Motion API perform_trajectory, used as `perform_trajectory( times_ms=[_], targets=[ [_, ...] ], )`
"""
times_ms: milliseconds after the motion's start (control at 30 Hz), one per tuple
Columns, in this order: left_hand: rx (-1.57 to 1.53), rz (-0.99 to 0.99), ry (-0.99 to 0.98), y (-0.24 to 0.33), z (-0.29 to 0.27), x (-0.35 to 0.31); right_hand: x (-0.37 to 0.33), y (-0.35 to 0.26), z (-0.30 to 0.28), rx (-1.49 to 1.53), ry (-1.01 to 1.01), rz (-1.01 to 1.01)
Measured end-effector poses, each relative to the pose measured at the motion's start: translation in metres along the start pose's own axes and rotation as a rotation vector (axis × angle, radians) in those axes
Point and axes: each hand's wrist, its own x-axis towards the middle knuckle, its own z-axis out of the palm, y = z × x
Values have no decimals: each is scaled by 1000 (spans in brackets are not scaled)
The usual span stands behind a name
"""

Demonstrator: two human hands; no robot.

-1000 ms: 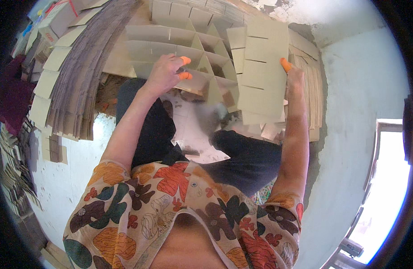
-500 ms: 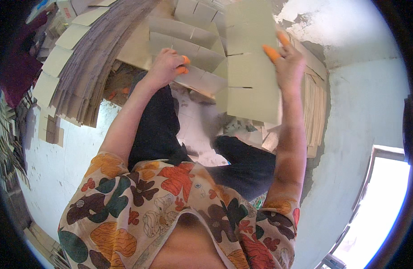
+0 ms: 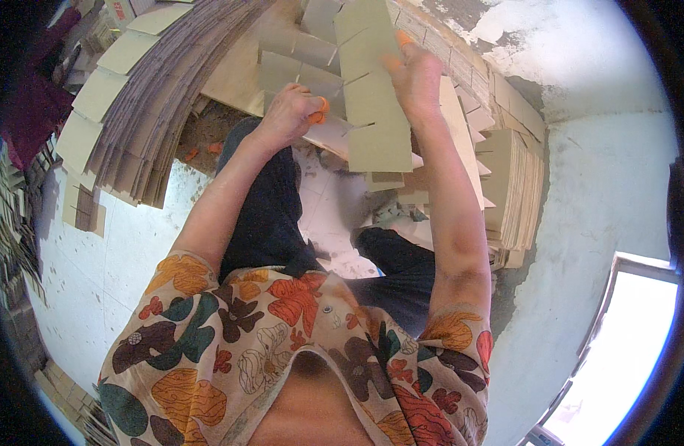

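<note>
Orange covers sit on some of my fingertips. My left hand [image 3: 291, 117] is closed at the near left end of a row of upright slotted cardboard strips [image 3: 301, 72], its fingers pinched at a strip's edge. My right hand [image 3: 417, 80] grips the right edge of a long slotted cardboard piece [image 3: 373, 111], its fingers partly smeared by motion. This piece stands across the right ends of the upright strips, its slots on the side toward them. Whether slots and strips interlock fully cannot be made out.
A long leaning row of cardboard pieces [image 3: 152, 97] curves along the left. More cardboard is stacked [image 3: 511, 189] by the wall on the right, with a pale slotted bundle [image 3: 461, 134] beside my right forearm. My dark-trousered legs [image 3: 260, 201] flank the pale floor [image 3: 323, 197].
My right hand has moved left with the long slotted piece, which now looks narrower and more turned. My left hand has shifted slightly right and nearer. A bundle at right has come into view.
</note>
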Motion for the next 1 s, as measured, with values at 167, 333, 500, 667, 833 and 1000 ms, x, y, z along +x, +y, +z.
perform_trajectory(
  times_ms=[167, 333, 500, 667, 833, 1000],
  targets=[
    [23, 14, 22, -5, 6, 0, 9, 0, 15, 64, -86, -38],
    [-14, 7, 27, -1, 8, 2, 5, 5, 51, -166, -157, -102],
    [22, 40, 9, 1, 7, 4, -21, 3, 76, -292, -296, -81],
    [-29, 1, 12, 4, 8, 3, -34, -18, 32, -355, -161, 12],
    [-60, -21, -21, 2, 9, 5, -71, 69, -43, -520, 130, 74],
    [92, 19, -20, 34, -8, 19, -121, 137, -108, -391, -139, 540]
  ],
)
